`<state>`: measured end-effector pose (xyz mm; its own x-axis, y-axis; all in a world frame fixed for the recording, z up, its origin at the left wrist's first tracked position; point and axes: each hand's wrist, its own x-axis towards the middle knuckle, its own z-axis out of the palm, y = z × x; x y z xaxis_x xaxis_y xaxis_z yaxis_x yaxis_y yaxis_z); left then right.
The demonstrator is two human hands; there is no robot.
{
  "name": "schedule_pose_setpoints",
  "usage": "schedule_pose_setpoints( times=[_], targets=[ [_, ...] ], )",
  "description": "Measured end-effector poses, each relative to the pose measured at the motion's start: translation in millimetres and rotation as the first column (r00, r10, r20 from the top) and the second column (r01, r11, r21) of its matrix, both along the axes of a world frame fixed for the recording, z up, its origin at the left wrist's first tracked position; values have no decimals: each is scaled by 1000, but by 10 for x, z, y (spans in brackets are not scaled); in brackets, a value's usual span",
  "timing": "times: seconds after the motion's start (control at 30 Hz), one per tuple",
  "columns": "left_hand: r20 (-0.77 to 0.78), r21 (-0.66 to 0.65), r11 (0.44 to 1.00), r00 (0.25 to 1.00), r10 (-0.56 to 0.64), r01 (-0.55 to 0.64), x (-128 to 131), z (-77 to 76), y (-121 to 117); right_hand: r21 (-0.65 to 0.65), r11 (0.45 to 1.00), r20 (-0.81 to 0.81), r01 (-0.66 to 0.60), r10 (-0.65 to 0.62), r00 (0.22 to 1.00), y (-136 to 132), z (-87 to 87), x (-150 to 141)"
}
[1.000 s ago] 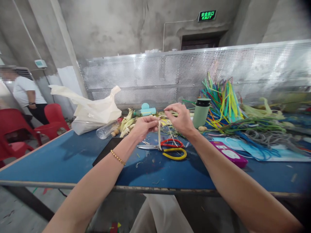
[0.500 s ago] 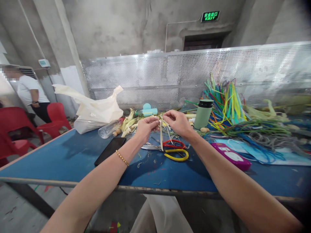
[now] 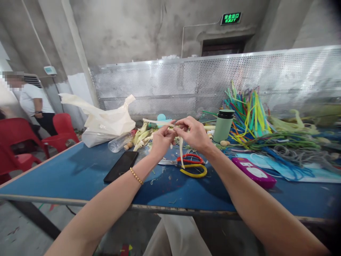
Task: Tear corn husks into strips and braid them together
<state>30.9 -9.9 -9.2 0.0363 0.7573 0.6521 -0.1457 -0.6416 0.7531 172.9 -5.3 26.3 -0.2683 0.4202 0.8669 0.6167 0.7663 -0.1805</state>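
Note:
Above the scissors, my left hand and my right hand meet with fingertips pinched. Both are closed on pale, flat strips that look like corn husk. One hanging strip drops from between the hands to the scissor handles. Another pale strip sticks out to the left over my left hand. Where the strips cross is hidden by my fingers. Below lie the scissors, with one red and one yellow handle, blades pointing left. Behind my left hand is a heap of pale green husks.
Left on the blue table are a black phone, a clear bottle and a white plastic bag. To the right stand a green canister, a purple case and bundled coloured strips. A person stands beyond red chairs.
My hands have come closer together. A pale strip now juts out leftward above my left hand, and the hanging end has shifted right over the scissor handles.

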Motion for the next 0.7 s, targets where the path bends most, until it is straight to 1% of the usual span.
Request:
schedule_pose_setpoints(
  times=[0.03,0.1,0.17,0.23,0.27,0.37,0.43,0.53,0.6,0.7],
  targets=[
    [-23,9,1000,1000,14,-14,11,-11,-7,9,1000,49,26,-26,998,-4,-9,-13],
    [-62,28,998,997,49,-48,29,-30,-14,60,992,143,112,-120,982,-22,-28,-39],
    [-72,40,997,995,65,-62,41,-44,-7,117,973,194,198,-217,957,-45,-39,-60],
    [-47,27,997,996,72,-70,40,-50,15,142,962,184,234,-258,949,-58,-41,-65],
    [-30,8,997,996,82,-82,35,-51,29,138,963,158,231,-252,955,-56,-39,-60],
    [9,-59,990,992,128,-127,5,-42,67,92,983,41,162,-166,985,-19,-23,-12],
    [19,-79,986,988,151,-149,-15,-34,85,49,993,4,111,-111,994,12,-8,35],
    [11,-85,984,987,160,-159,-29,-27,99,-68,997,-33,33,-35,999,31,18,91],
    [4,-96,983,987,160,-159,-30,-29,105,-195,979,-109,-64,43,993,21,33,106],
    [-24,-106,980,986,164,-165,-33,-39,113,-363,899,-290,-243,139,947,-7,42,97]
  ],
)
